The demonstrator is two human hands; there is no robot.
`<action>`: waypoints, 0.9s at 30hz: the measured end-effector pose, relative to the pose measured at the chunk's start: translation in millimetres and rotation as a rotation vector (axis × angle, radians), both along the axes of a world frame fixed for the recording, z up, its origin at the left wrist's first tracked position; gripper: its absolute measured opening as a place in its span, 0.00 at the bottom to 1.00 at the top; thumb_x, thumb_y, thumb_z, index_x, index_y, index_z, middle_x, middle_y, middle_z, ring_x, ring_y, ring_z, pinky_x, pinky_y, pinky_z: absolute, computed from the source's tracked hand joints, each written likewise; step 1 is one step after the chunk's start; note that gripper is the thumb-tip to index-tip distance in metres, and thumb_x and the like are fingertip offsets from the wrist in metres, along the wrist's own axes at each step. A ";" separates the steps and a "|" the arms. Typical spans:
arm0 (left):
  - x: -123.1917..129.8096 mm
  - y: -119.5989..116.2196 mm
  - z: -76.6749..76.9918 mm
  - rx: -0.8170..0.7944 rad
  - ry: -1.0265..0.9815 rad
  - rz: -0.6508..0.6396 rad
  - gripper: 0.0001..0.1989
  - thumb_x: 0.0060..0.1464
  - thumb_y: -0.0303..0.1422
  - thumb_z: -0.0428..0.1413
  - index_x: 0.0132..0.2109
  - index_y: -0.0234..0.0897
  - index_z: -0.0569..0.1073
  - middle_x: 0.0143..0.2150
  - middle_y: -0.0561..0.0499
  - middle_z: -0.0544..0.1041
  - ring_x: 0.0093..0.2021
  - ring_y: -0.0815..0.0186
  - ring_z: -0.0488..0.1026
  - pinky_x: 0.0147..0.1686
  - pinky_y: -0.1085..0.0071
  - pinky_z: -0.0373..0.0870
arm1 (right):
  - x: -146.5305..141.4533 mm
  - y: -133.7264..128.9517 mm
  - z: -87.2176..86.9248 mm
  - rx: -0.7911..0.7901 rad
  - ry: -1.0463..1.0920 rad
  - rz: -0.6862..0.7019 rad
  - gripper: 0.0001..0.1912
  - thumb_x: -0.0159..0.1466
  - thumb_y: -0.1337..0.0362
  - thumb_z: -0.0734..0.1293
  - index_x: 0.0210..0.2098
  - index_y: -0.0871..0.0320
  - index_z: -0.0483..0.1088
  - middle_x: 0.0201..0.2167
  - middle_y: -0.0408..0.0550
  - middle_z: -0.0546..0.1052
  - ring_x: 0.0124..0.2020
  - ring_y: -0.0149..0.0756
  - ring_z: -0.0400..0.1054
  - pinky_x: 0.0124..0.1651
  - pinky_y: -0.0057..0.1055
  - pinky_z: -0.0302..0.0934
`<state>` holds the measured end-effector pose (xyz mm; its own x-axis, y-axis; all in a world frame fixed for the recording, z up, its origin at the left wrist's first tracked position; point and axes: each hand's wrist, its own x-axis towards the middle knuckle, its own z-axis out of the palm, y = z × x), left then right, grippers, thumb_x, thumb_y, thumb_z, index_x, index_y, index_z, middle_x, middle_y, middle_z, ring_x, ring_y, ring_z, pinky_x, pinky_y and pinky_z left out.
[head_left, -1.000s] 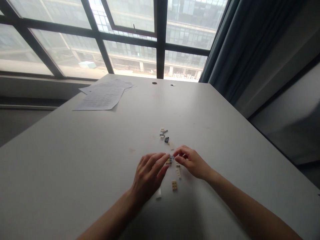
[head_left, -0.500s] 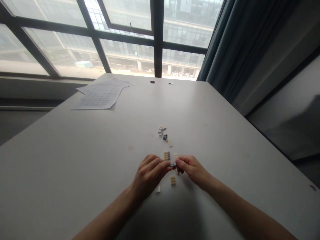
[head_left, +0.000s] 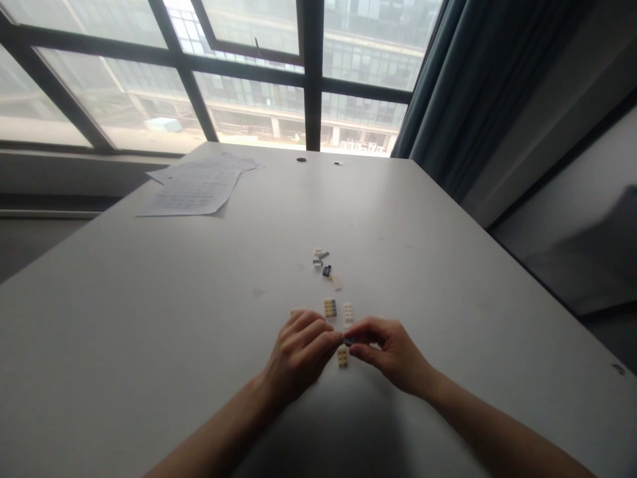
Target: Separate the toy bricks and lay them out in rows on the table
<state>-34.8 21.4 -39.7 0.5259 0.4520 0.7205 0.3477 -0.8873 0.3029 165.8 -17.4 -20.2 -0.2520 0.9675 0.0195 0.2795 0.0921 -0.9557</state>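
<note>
The right hand (head_left: 401,355) is pinching a small grey piece (head_left: 349,341) near a tan brick (head_left: 342,358) on the surface (head_left: 149,318), the left hand (head_left: 299,348) is meeting it, its own grip impossible to tell, and uneven fingertip pressure is apparently risking a slip

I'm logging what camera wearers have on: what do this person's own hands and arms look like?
The left hand and right hand are bare, without gloves. Both forearms are slender, with no sleeve, watch or bracelet showing; no ring shows either.
</note>
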 end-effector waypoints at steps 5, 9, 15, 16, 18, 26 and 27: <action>3.2 1.1 1.2 -0.008 0.159 0.053 0.06 0.57 0.30 0.55 0.43 0.37 0.72 0.36 0.49 0.77 0.37 0.65 0.70 0.39 0.67 0.65 | 16.0 -0.4 -11.3 0.279 -0.389 -0.056 0.05 0.59 0.64 0.69 0.36 0.56 0.74 0.30 0.45 0.77 0.29 0.33 0.69 0.36 0.29 0.63; 5.3 -0.3 0.0 -0.037 0.311 0.000 0.08 0.58 0.34 0.55 0.44 0.39 0.72 0.39 0.48 0.76 0.41 0.61 0.70 0.43 0.63 0.64 | 23.3 -1.3 -24.3 0.323 -0.575 -0.051 0.04 0.58 0.66 0.70 0.34 0.58 0.72 0.30 0.47 0.75 0.31 0.35 0.69 0.37 0.31 0.62; 7.5 -3.2 -0.5 -0.064 0.437 -0.058 0.12 0.57 0.37 0.55 0.47 0.38 0.71 0.42 0.46 0.75 0.44 0.60 0.69 0.45 0.62 0.64 | 18.6 -3.0 -27.2 0.319 -0.597 -0.044 0.06 0.57 0.65 0.71 0.35 0.56 0.72 0.31 0.46 0.74 0.33 0.36 0.68 0.37 0.31 0.61; 7.4 -3.1 -0.7 -0.066 0.438 -0.056 0.12 0.57 0.37 0.55 0.47 0.38 0.71 0.42 0.46 0.75 0.44 0.60 0.69 0.45 0.62 0.64 | 18.5 -2.7 -27.0 0.313 -0.589 -0.041 0.07 0.57 0.66 0.71 0.36 0.56 0.72 0.31 0.46 0.74 0.33 0.36 0.68 0.38 0.31 0.61; 7.1 -2.7 -1.2 -0.067 0.439 -0.053 0.12 0.57 0.38 0.55 0.46 0.39 0.71 0.42 0.46 0.75 0.45 0.60 0.69 0.45 0.62 0.64 | 19.4 -1.7 -27.1 0.297 -0.567 -0.040 0.08 0.57 0.67 0.70 0.37 0.55 0.73 0.32 0.45 0.74 0.34 0.35 0.68 0.39 0.31 0.61; 7.2 -2.0 -2.0 -0.081 0.439 -0.095 0.12 0.57 0.37 0.55 0.47 0.38 0.71 0.44 0.47 0.75 0.46 0.60 0.69 0.46 0.63 0.63 | 21.9 1.5 -29.9 0.277 -0.547 -0.062 0.09 0.57 0.68 0.70 0.38 0.54 0.74 0.34 0.45 0.73 0.37 0.37 0.67 0.42 0.32 0.62; 7.3 -2.1 -1.9 -0.088 0.447 -0.103 0.12 0.57 0.37 0.55 0.47 0.38 0.70 0.44 0.48 0.75 0.46 0.60 0.69 0.46 0.62 0.63 | 21.6 1.6 -29.6 0.280 -0.547 -0.066 0.08 0.57 0.67 0.71 0.38 0.54 0.74 0.35 0.46 0.73 0.38 0.37 0.67 0.43 0.32 0.61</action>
